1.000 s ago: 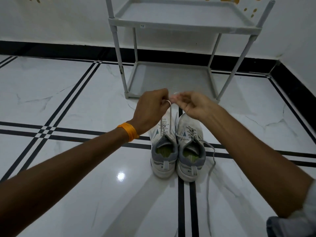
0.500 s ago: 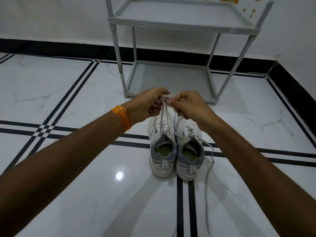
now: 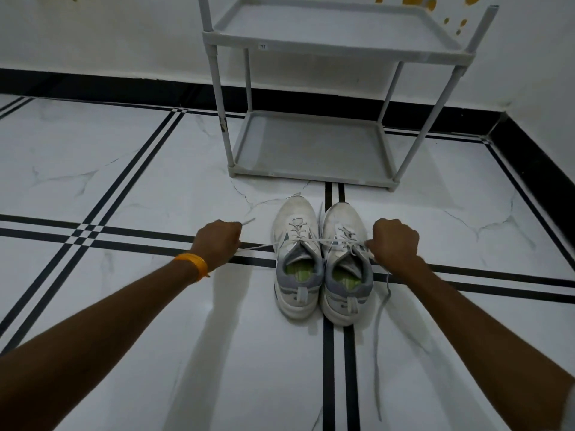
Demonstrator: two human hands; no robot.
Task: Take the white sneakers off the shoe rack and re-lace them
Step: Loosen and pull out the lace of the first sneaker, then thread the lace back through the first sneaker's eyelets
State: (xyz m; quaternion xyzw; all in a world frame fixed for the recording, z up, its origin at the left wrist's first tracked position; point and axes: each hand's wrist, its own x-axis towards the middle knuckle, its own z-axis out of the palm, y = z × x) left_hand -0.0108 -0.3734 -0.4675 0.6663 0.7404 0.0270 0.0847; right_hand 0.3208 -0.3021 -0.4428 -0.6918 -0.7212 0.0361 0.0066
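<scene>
The left hand [image 3: 217, 241] is fisted on a lace [image 3: 264, 245] drawn taut to the left. Two sneakers [image 3: 320, 259] stand side by side on the floor [image 3: 124, 181], before the rack [image 3: 311, 144]. The right hand [image 3: 395, 241] is clenched on laces beside the right sneaker

hands: our left hand [image 3: 219, 241] and right hand [image 3: 393, 241] fisted on lace [image 3: 314, 241], taut
sneakers [image 3: 322, 262]: side by side on floor [image 3: 124, 337]
</scene>
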